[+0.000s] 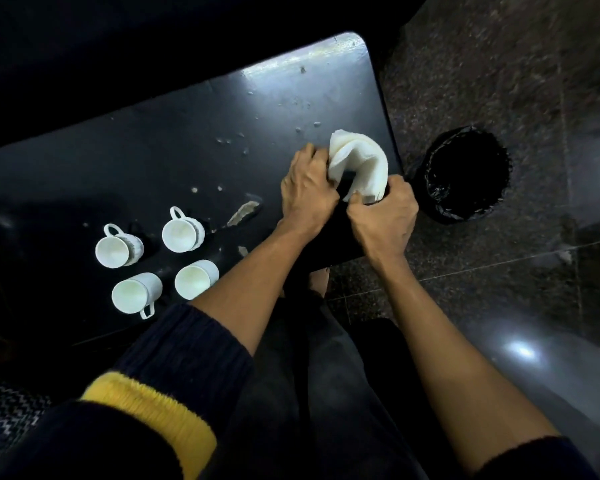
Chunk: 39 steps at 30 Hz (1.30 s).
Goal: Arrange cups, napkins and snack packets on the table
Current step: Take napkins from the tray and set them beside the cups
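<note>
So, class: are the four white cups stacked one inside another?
No: the four cups lie apart on their sides on the table, in two rows.

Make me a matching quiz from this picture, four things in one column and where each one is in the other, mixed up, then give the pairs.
Things:
1. white cups
2. white napkins
3. bin with black liner
4. yellow-banded sleeve

Places:
A. on the floor beside the table
B. on the left arm, nearest the camera
C. grouped in fours on the table's left part
D. held between the left hand and right hand near the table's right edge

Pairs: 1-C, 2-D, 3-A, 4-B
</note>
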Tool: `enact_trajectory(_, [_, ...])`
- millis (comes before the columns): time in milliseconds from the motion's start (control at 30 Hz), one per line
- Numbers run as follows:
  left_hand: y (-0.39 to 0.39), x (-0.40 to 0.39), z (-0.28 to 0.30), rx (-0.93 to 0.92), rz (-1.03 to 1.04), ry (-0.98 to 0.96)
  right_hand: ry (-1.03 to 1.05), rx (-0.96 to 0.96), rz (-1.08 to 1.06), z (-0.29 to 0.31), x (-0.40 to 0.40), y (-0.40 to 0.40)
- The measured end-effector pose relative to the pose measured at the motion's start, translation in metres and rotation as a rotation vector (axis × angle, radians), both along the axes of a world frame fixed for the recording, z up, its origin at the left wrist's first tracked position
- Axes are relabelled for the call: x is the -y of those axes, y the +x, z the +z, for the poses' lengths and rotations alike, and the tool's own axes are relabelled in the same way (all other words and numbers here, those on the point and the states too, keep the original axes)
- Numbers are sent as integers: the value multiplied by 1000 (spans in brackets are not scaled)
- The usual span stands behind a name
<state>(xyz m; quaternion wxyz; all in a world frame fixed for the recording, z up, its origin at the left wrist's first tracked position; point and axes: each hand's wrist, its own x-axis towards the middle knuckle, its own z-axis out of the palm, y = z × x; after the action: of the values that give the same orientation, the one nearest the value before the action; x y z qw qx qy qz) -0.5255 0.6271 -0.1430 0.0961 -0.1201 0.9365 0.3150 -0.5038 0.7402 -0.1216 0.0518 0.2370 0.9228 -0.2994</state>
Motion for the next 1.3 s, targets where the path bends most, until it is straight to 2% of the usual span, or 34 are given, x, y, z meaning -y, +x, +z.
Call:
enact_trajectory(100, [-3,5,-2,-49,-16,143,-1,-93,-22,5,-3,-1])
enact_trajectory(200, [-7,8,-7,-131,-24,136,-52,-191,-29,7,-6,-4])
enact_trajectory(333, [-17,10,-13,-164,-64,121,-94,-90,-4,0,-8,-5])
enact_trajectory(467, [-27,15,-21,-88,-190,117,-126,-9,29,-6,-8,-5])
enact_trajectory(600, [-21,16,-23,-148,-66,267,-155,-136,12,-5,-9,-5])
enact_trajectory(733, [-17,14,-17,-261,-97,293,-193,-110,-2,-9,-9,-6])
enact_trajectory(900, [-21,10,-22,-197,-48,293,-263,-29,-46,-15,-13,-7])
enact_trajectory(1033, [-16,12,-25,-122,99,318,-361,-222,-68,-14,-29,-4])
enact_trajectory(1100, [-6,11,-28,-59,183,334,-442,-263,-170,-23,-40,-6])
enact_trajectory(1200, [15,9,-34,56,281,348,-355,-37,-221,-41,-56,-10])
enact_trajectory(1300, [38,5,-38,203,283,421,-365,155,84,-49,-55,-13])
